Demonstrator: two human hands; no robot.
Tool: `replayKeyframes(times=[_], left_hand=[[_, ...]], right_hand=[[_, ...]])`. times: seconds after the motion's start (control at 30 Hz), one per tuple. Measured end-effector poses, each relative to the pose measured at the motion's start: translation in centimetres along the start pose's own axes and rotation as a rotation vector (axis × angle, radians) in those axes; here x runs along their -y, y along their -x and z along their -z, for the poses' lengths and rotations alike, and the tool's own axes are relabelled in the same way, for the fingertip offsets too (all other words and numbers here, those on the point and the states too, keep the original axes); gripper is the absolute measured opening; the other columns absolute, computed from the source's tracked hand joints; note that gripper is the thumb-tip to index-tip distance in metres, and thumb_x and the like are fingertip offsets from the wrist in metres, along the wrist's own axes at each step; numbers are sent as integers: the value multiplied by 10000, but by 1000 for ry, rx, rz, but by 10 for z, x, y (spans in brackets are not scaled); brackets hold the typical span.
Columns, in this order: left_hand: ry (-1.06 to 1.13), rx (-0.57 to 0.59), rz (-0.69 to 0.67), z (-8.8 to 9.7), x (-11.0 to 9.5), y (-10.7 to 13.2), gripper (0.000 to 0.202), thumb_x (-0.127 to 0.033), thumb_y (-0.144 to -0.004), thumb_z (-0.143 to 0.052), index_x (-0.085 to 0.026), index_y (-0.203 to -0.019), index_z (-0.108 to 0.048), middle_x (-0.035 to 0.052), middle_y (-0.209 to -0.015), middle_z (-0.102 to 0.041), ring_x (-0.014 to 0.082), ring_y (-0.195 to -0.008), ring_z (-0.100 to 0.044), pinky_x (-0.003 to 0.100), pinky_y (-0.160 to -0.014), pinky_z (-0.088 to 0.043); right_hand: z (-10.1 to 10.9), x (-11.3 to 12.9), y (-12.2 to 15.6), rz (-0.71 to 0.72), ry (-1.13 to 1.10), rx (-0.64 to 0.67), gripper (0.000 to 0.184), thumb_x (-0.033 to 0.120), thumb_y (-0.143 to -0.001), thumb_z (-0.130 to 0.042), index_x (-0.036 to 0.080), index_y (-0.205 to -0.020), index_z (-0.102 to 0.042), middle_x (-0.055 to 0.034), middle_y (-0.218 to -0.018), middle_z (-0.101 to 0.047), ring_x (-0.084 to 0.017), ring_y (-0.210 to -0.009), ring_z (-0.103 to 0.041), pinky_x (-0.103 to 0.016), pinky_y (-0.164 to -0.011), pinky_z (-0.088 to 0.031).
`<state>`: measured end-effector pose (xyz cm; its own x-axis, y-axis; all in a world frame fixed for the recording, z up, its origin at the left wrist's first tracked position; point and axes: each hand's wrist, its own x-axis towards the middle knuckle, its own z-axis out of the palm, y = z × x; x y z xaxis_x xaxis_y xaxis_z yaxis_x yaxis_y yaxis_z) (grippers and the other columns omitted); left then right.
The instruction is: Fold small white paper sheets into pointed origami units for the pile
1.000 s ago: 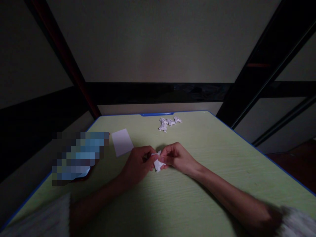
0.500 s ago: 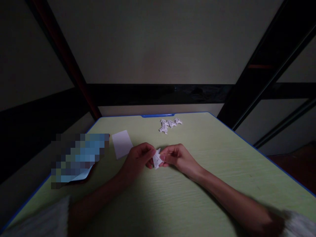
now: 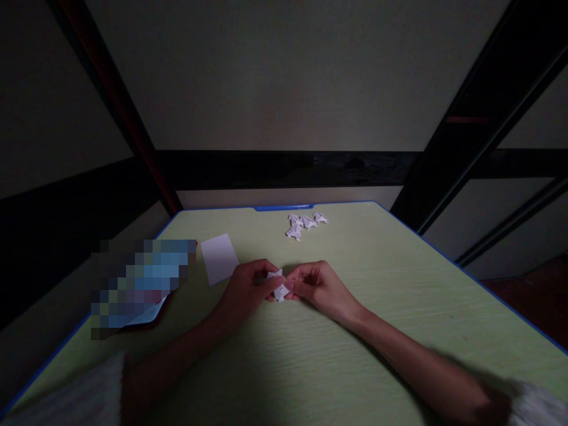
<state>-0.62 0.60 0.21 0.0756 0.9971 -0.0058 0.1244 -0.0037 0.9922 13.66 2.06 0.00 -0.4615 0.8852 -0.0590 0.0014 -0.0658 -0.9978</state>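
A small white folded paper figure [image 3: 280, 291] is held between my two hands, just above the middle of the table. My left hand [image 3: 252, 284] is closed on its left side, with the thumb lying across the front. From the right, my right hand [image 3: 317, 285] pinches it between thumb and fingers. Both thumb tips nearly meet on the paper and cover part of the folds. Pointed corners stick out at its top, and a small folded end shows at the bottom.
Several similar folded paper figures [image 3: 295, 229] lie grouped toward the table's far edge. A flat white paper sheet [image 3: 219, 258] rests left of my hands. Further left lies a blurred-out object with a red edge [image 3: 153, 319]. The pale green table [image 3: 377, 355] has a blue rim; a panelled wall stands behind.
My left thumb has moved across the front of the paper figure toward my right thumb. The figure has turned slightly and shifted a little left. The other things lie as before.
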Motion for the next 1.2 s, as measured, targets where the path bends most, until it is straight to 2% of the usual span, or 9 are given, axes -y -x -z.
replayKeyframes(times=[0.1,0.33,0.47,0.6,0.7,0.8,0.9,1.03,1.2], left_hand=[[-63,-24,-26,1,0,0,77,-186,-564,-600,-136,-569,-542,-68,-415,-512,59,-389,-464,153,-397,-355],[-126,-80,-59,-1,0,1,71,-169,-556,-594,-142,-510,-547,-66,-433,-514,63,-414,-468,156,-419,-355],[-137,-110,-64,-1,-1,2,81,-185,-557,-598,-139,-505,-554,-58,-436,-520,66,-421,-471,155,-414,-353],[-136,-130,-65,0,-1,2,80,-190,-564,-597,-134,-521,-560,-54,-439,-513,60,-405,-454,151,-391,-348],[-86,-122,-60,0,0,1,73,-192,-571,-600,-133,-594,-562,-51,-472,-525,56,-401,-453,147,-378,-359],[-17,-49,-43,0,1,0,159,-195,-569,-610,-135,-706,-555,-34,-547,-562,73,-441,-493,157,-380,-387],[-9,19,-19,-1,3,0,184,-187,-570,-612,-136,-731,-539,-23,-566,-572,91,-484,-525,165,-397,-402],[-20,-19,-5,-1,1,1,200,-163,-570,-599,-131,-756,-532,-34,-543,-559,85,-467,-521,174,-430,-402],[-12,-30,-31,-2,-3,4,326,-105,-567,-574,-141,-880,-494,-57,-558,-540,70,-472,-505,164,-445,-394]], right_hand=[[0,-2,1,23,58,-23,97,170,-638,-588,94,-577,-592,5,-506,-559,-80,-480,-495,-210,-495,-367],[-4,-2,4,65,167,-86,127,124,-677,-530,102,-554,-553,15,-483,-527,-68,-448,-437,-203,-470,-329],[-4,-2,2,41,96,-81,137,199,-657,-575,103,-561,-561,14,-484,-536,-70,-446,-458,-203,-468,-347],[-2,-2,-1,17,13,-34,210,292,-565,-663,100,-575,-580,11,-498,-554,-80,-471,-506,-205,-483,-380],[-2,-3,-2,33,-27,-45,237,307,-517,-695,104,-570,-583,19,-483,-554,-73,-458,-505,-197,-475,-383],[-1,-3,-2,52,-114,-98,250,329,-505,-697,113,-560,-583,20,-477,-567,-62,-438,-498,-191,-464,-385],[0,-3,-3,66,-170,-123,250,340,-513,-692,117,-575,-596,13,-483,-585,-60,-440,-504,-190,-473,-392],[0,-4,-3,53,-145,-95,256,339,-509,-693,115,-604,-613,10,-490,-586,-70,-453,-517,-202,-487,-399],[0,-7,-3,63,-76,-69,241,332,-550,-667,113,-628,-605,1,-520,-592,-79,-480,-527,-214,-514,-410]])
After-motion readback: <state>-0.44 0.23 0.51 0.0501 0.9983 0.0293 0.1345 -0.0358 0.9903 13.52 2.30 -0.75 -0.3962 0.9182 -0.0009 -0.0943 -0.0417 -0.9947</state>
